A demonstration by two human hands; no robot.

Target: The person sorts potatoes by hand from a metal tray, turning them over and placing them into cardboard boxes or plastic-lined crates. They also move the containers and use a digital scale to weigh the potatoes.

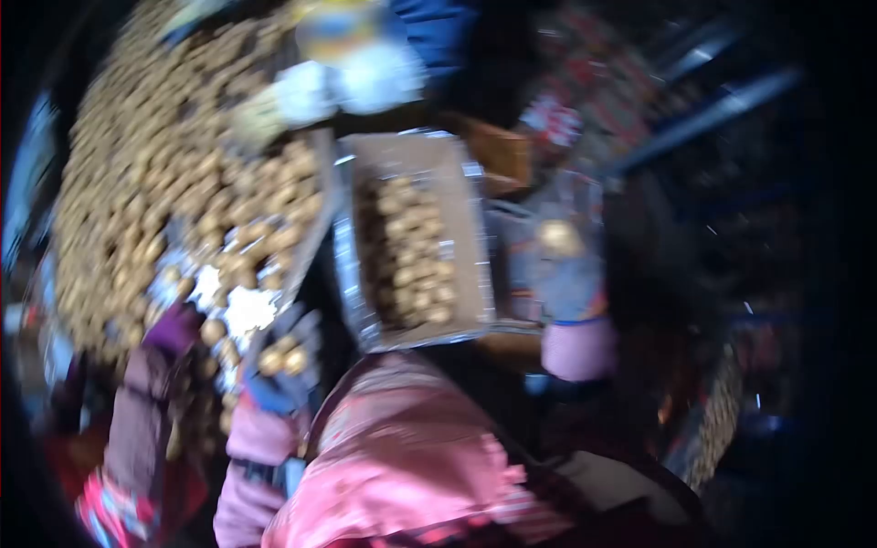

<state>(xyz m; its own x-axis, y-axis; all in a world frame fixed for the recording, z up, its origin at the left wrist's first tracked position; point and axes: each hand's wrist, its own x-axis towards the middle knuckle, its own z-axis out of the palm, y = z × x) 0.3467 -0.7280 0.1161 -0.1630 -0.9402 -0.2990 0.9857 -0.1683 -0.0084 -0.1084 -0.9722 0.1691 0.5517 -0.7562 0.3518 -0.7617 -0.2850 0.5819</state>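
Observation:
My left hand [312, 345], in a greyish-blue glove, is partly curled around a few round tan pieces of produce [283, 356]. It is beside the sorting table's near edge, left of a cardboard box [466, 210]. To the right of that box, my gloved right hand [568, 285] is palm up with one round tan piece [559, 238] in it. The box has shiny plastic over its rims and holds several similar pieces [416, 251]. Blur hides the exact kind of produce and the fingertips.
A big heap of the same produce [164, 173] covers the table on the left. Another person's purple sleeve [142, 420] reaches in there. Across the table are a co-worker's white-covered hands or sleeves [370, 82]. An orange-brown box [498, 155] stands behind the carton.

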